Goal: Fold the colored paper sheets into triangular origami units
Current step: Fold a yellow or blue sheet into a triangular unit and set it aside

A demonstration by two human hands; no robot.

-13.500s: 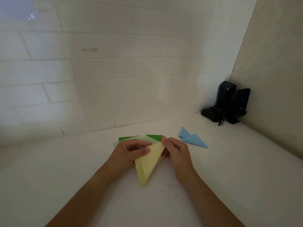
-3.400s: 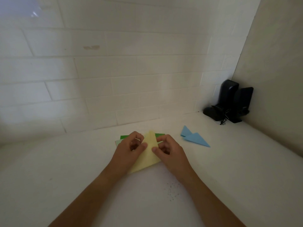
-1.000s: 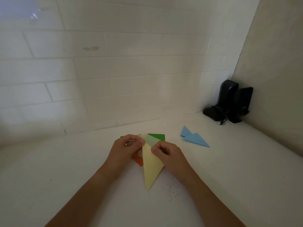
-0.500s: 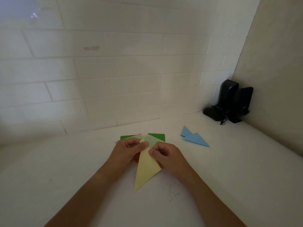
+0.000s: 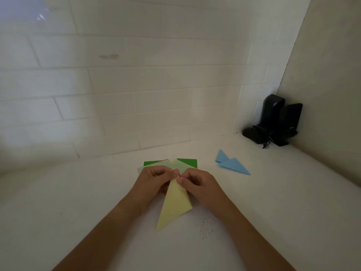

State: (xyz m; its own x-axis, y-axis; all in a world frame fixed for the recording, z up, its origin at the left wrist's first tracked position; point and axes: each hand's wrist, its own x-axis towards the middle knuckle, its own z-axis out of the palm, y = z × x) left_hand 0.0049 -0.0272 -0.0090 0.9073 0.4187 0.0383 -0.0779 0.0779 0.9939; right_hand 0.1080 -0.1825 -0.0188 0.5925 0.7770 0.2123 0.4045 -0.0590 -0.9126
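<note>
A yellow paper [image 5: 174,204], folded into a long narrow triangle, points down toward me over the white counter. My left hand [image 5: 154,182] and my right hand [image 5: 199,185] both pinch its top end between thumb and fingers, the two hands almost touching. Behind the hands lies a stack of colored sheets [image 5: 184,164], green and pale green on top, with a sliver of orange at the edge. Most of the stack is hidden by my hands. A folded blue unit [image 5: 231,164] lies on the counter to the right.
The white counter [image 5: 78,202] meets a white tiled wall behind and a beige side wall at right. Two black speakers [image 5: 277,122] with a cable stand in the back right corner. Small dark specks [image 5: 205,227] dot the counter near my right forearm.
The yellow triangle's tip swung from lower right to lower left over the last second. Both hands drew closer together at its top end.
</note>
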